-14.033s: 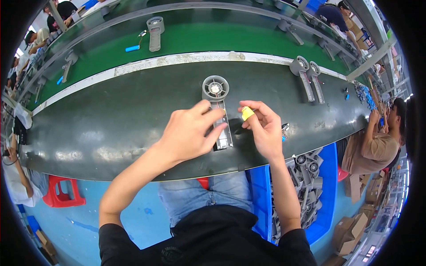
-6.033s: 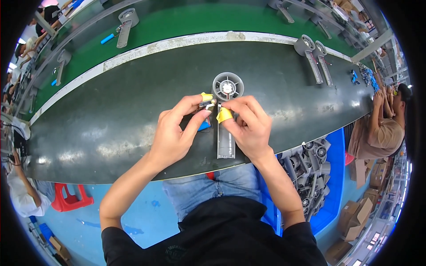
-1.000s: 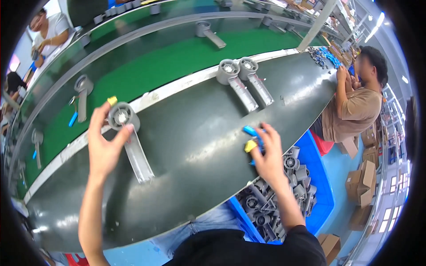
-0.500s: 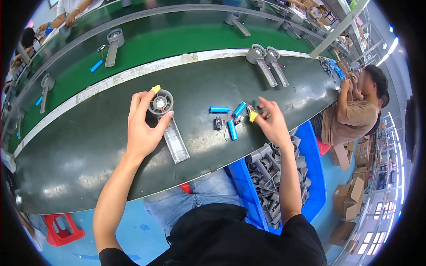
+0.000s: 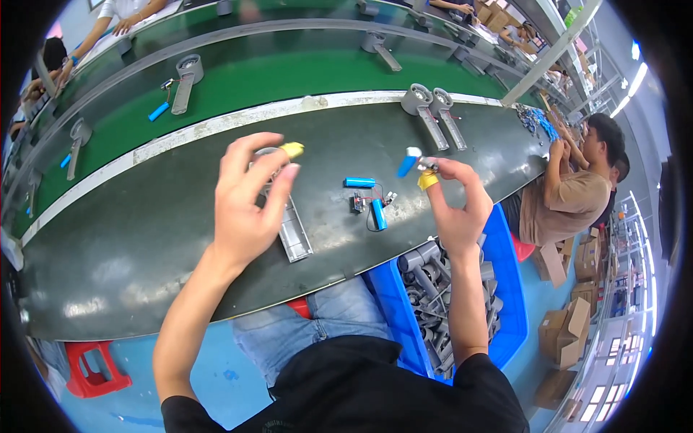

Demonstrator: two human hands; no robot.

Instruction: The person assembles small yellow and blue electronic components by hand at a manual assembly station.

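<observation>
Pinched small dark-and-silver electronic part point(image 5: 429, 165) between right hand's point(image 5: 462, 211) thumb and fingers, raised over dark green tabletop point(image 5: 155, 242), with blue cylindrical battery point(image 5: 406, 167) jutting leftward, blurred. Held left hand point(image 5: 249, 198) with thumb and fingers parted above grey plastic handheld-fan body point(image 5: 294, 234) lying on tabletop, mostly hiding round head; could not tell whether touching. Saw wired pair of blue cylindrical batteries point(image 5: 359, 182) lying between hands. Judged electronic part light, fragile at leads; best taken by battery's barrel. Judged fan body light, stiff, smooth; best gripped around head.
</observation>
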